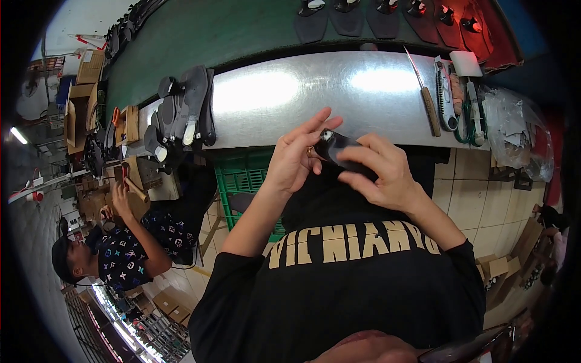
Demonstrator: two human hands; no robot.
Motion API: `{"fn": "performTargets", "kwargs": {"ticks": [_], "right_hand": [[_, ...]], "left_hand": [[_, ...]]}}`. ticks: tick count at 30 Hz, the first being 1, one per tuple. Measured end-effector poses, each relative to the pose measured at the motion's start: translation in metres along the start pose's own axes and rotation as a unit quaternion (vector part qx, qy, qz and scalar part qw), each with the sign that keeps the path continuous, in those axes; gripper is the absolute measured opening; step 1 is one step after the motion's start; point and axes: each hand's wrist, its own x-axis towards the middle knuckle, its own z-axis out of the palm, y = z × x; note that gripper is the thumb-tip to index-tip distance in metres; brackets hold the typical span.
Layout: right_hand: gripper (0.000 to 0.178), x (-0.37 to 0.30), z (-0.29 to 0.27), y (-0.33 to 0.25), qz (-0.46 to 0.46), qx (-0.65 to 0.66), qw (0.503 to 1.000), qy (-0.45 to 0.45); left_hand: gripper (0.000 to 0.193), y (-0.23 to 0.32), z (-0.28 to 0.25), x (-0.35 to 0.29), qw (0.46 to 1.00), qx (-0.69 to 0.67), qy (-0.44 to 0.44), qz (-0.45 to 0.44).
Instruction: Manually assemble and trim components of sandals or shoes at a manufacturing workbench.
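A glossy black shoe part (331, 145), perhaps a heel or sole piece, is held up in front of my black shirt, near the metal bench's front edge. My right hand (384, 172) is closed over its right side, fingers bent across the top. My left hand (298, 156) meets its left end; two fingers stretch out past it while the others curl against it. A ring shows on one left finger. The part's underside and the fingertips beneath it are hidden.
Black soles (192, 100) are piled left on the metal bench (327, 91). An awl (431, 112), a cutter knife (446, 100) and green-handled scissors (465, 128) lie right, beside a plastic bag (517, 130). Heeled soles (348, 21) line the green belt beyond. A green crate (245, 181) stands below; a co-worker (130, 254) sits left.
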Motion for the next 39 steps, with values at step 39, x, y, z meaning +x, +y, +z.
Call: {"fn": "performTargets", "kwargs": {"ticks": [39], "right_hand": [[0.025, 0.038, -0.065, 0.031, 0.110, -0.019, 0.976, 0.185]], "left_hand": [[0.022, 0.012, -0.026, -0.017, 0.918, 0.199, 0.195, 0.283]]}}
